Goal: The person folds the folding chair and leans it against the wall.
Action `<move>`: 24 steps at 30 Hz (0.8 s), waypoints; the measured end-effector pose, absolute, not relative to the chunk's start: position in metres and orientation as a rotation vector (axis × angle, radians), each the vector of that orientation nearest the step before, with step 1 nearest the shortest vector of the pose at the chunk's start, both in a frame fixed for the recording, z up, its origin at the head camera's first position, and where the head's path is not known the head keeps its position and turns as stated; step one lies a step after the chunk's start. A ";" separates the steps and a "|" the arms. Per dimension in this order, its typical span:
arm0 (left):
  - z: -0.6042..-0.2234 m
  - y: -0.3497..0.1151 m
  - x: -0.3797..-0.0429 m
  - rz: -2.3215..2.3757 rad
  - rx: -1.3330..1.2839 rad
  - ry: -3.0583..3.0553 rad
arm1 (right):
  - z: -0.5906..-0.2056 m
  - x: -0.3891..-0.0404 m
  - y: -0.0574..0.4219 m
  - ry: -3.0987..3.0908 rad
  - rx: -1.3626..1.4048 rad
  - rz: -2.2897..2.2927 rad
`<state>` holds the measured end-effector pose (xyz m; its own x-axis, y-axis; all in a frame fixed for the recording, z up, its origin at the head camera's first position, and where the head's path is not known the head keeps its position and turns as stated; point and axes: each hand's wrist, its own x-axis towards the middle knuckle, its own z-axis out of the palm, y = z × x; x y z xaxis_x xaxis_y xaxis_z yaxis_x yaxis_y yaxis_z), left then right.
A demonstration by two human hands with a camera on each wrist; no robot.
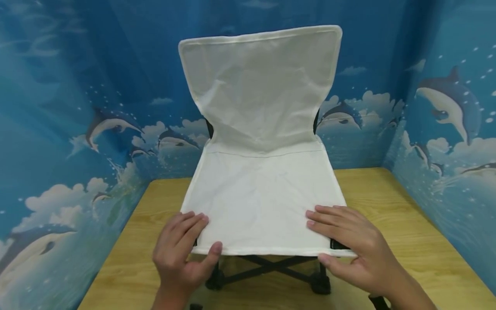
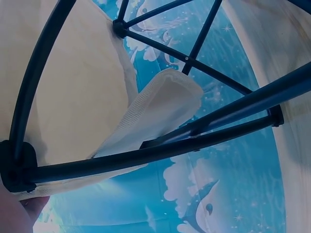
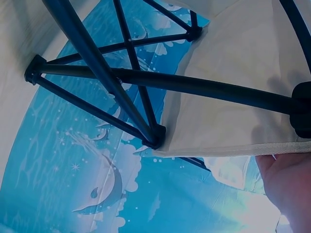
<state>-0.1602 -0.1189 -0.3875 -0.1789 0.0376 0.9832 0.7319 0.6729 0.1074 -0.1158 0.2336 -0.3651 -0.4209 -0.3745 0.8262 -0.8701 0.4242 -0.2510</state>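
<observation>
While flat — seat (image 1: pixel 259 202) under both hands (image 1: pixel 180 249) (image 1: pixel 356 243)

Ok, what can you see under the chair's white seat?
Dark crossed bars and black joints show below the white seat, over a wood-grain surface; wrist views add dark tubes. From the head camera, the seat hides what lies farther back.

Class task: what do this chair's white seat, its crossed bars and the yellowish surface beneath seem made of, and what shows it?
White seat: matt fabric, perhaps synthetic; it creases and has a seam.
Crossed bars: probably dark-coated metal; slim, straight and smooth, though plastic is possible.
Yellowish surface: wood or wood-look laminate; grain shows either way.
</observation>
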 end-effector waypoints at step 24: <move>-0.330 -0.148 -0.154 -0.613 -1.011 -2.308 | -0.344 -0.100 0.247 -2.388 0.908 0.740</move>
<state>-0.1543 -0.1478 -0.3301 -0.5717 0.5201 0.6346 0.7663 0.6147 0.1867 -0.1000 0.2468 -0.3444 -0.6663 -0.4490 0.5954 -0.7070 0.6343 -0.3128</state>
